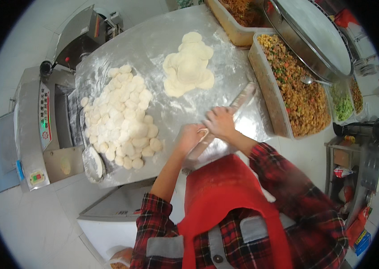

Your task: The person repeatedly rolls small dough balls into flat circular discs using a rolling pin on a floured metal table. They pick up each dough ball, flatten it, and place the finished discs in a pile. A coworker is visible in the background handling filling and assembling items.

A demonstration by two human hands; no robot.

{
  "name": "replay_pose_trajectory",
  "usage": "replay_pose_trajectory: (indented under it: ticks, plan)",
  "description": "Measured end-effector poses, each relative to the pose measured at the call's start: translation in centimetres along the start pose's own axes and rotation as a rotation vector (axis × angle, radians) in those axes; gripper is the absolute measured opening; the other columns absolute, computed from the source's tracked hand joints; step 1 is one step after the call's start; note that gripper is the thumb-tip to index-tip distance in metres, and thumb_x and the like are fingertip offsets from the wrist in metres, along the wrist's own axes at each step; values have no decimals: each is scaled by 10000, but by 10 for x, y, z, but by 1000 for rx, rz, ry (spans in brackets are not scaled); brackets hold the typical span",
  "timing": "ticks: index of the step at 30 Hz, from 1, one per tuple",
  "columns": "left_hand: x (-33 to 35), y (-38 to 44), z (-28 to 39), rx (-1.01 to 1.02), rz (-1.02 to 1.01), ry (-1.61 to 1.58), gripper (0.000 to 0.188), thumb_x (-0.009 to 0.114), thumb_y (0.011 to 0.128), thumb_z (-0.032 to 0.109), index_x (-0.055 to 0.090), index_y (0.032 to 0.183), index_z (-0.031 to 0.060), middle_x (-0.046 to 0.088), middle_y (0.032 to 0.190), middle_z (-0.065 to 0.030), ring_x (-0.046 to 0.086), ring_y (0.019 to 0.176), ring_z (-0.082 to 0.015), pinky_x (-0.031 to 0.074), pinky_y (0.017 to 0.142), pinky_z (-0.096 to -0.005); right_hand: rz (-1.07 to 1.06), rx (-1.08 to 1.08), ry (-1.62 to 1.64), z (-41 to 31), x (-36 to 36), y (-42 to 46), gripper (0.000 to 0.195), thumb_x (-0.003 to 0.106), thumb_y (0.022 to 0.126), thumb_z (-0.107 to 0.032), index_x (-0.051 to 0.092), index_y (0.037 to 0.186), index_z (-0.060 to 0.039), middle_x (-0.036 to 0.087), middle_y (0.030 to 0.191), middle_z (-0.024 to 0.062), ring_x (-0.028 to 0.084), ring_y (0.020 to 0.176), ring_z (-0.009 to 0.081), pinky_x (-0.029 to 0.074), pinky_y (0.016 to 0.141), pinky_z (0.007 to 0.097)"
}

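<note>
A wooden rolling pin [243,95] lies slantwise near the front edge of the steel table. My right hand [220,123] is closed over its middle. Just left of it, my left hand [190,136] pinches a small dough round [203,133] against the pin; the fingers hide much of the dough. Beyond my hands, thin rolled dough wrappers [189,65] lie in an overlapping stack. A large heap of floured dough pieces [122,117] sits to the left.
The floured steel table [142,43] holds a bowl of flour [94,164] at its left front corner. A dough-rolling machine [30,124] stands left. On the right are a tub of chopped filling [297,90] with a spoon [310,80], another tub [229,30] and a large metal pan [317,37].
</note>
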State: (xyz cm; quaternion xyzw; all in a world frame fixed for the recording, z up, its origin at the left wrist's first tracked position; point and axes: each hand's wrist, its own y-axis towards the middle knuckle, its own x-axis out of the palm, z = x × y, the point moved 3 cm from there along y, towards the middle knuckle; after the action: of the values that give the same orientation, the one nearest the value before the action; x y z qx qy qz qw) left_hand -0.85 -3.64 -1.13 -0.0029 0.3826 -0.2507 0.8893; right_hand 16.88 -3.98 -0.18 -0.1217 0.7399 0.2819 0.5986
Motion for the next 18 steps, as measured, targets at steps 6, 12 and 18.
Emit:
replay_pose_trajectory:
  ticks: [6,12,18]
  plan:
    - [6,10,-69,-31,-184,-436,213,690,817,243,747,888,50,718,873,-193,689,815,-378,539,743,-442,-26,205,159,-2,-13,-14,277,590,917,-361,657,1017,-112,626,1034,124,583,1006,306,386,912,487]
    - [-7,-2,-53,42,-282,62,305,708,803,307,745,970,55,716,907,-202,688,873,-375,537,787,-460,-112,198,174,-10,3,-2,348,581,923,-417,650,1038,-95,616,1039,114,582,1033,290,371,959,479]
    - [-9,-7,-6,-50,-37,74,326,707,844,288,732,1033,23,690,911,-247,665,856,-407,516,799,-487,-24,86,58,-5,-6,36,317,601,918,-385,640,1039,-95,615,1046,96,568,1036,291,388,907,480]
